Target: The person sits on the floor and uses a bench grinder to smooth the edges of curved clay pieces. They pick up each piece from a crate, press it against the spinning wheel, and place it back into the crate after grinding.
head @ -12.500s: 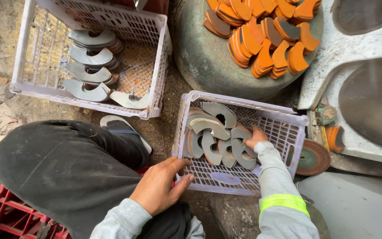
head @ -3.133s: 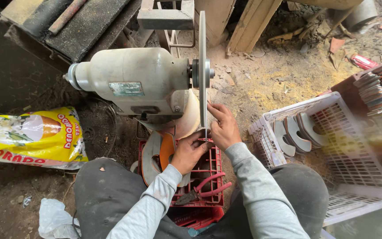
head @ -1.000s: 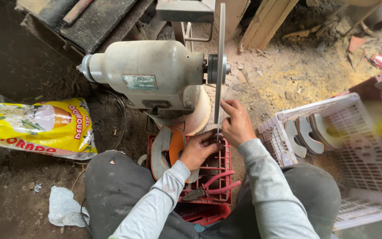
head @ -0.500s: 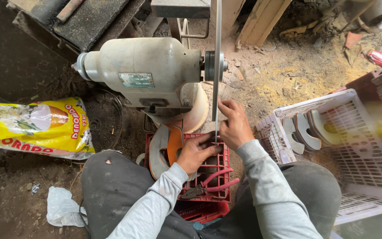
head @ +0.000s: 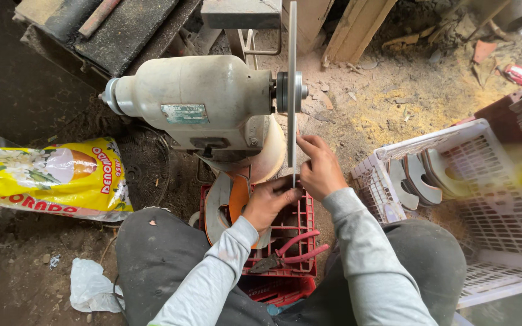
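1. Compared with half a second earlier, both hands stay at the lower edge of the thin grinding disc (head: 292, 90); the view has shifted only slightly.
2. Nearest the wearer, pliers (head: 291, 250) lie in a red crate (head: 302, 217) below the disc.
3. The left hand (head: 268, 202) and right hand (head: 320, 169) pinch closed from either side of the disc, on a small piece too hidden to make out, held against the disc's rim.
4. The grey motor (head: 194, 99) sits left of the disc.
5. Right of the disc, a white crate (head: 484, 181) holds curved pieces (head: 418, 178). Far left lies a yellow sack (head: 43, 178).
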